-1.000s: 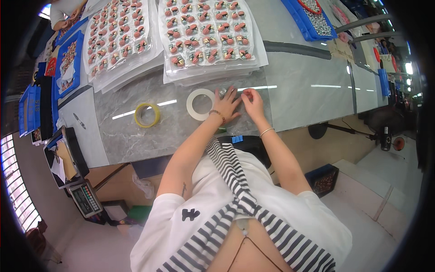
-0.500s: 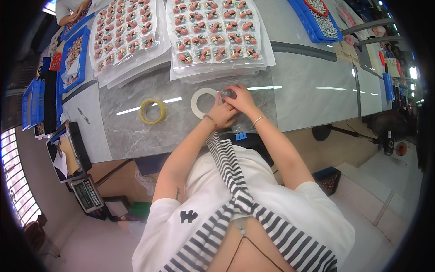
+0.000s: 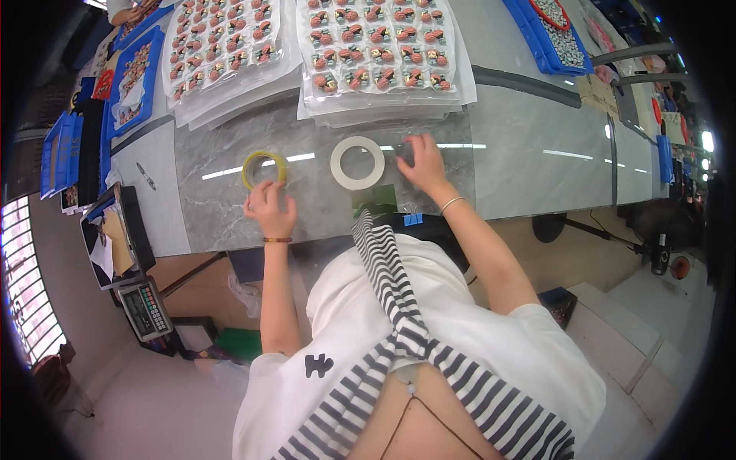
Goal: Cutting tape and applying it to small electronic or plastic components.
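Head view: yellow tape roll (image 3: 281, 170) just ahead of the left hand (image 3: 272, 211), right hand (image 3: 424, 165) well apart.
The yellow roll rests on the grey marbled tabletop (image 3: 222, 211), its round ring giving no long axis to line up with; the left fingertips overlap its near rim, though whether they press on it I cannot tell. That hand is loosely spread, thumb off to the right, and is clearly the nearer of the 2. Right of the yellow roll lies a white tape roll (image 3: 357, 185), flat, between the 2 hands, with a dark green sheet (image 3: 376, 199) just on its near side. The right hand is half curled beside the white roll; whether it holds anything is too blurred to tell. Beyond stand 2 stacks of clear trays (image 3: 383, 107).
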The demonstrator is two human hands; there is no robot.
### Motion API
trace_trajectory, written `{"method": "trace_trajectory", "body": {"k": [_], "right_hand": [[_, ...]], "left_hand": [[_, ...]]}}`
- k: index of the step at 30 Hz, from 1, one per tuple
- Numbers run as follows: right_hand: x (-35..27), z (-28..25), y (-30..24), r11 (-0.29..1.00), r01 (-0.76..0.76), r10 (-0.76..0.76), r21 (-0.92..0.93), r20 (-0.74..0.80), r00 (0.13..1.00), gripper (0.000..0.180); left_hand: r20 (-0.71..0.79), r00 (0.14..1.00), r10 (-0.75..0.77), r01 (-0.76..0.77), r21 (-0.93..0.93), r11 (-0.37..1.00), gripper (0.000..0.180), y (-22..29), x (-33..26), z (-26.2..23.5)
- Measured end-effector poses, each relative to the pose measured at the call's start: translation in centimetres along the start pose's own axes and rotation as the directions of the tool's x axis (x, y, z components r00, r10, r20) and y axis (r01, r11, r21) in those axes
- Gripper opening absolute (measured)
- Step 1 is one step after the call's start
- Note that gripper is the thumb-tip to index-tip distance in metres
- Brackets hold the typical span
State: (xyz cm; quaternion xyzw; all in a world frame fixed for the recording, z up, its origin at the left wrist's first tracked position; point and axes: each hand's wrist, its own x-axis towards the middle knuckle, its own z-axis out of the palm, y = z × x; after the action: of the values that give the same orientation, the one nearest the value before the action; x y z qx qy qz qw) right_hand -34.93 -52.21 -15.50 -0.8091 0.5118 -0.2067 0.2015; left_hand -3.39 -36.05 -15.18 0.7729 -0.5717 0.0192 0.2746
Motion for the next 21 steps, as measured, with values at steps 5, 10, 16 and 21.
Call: {"method": "trace_trajectory", "body": {"k": [5, 10, 16, 21], "right_hand": [[-0.2, 1.9, -2.2, 0.941, 0.322, -0.338, 0.105, 0.352, 0.873, 0.037], [1.1, 1.6, -4.4, 0.989, 0.061, -0.110, 0.138, 0.385, 0.916, 0.033], [0.9, -5.3, -10.3, 0.725, -0.215, -0.056, 0.655, 0.367, 0.929, 0.032], [0.1, -12.6, -14.8, 0.438, -0.178, -0.196, 0.881, 0.287, 0.938, 0.049]], "left_hand": [[-0.021, 0.976, -0.218, 0.216, 0.239, 0.947, 0.031, -2.1, -0.3, -0.2], [0.125, 0.985, -0.118, 0.091, 0.204, 0.975, 0.024, -2.1, 0.8, -0.9], [0.122, 0.979, -0.165, 0.168, -0.937, 0.307, 0.021, 8.0, 2.5, -8.8], [0.019, 1.000, 0.017, 0.015, -0.971, 0.237, 0.017, 14.0, 2.7, -12.5]]}}
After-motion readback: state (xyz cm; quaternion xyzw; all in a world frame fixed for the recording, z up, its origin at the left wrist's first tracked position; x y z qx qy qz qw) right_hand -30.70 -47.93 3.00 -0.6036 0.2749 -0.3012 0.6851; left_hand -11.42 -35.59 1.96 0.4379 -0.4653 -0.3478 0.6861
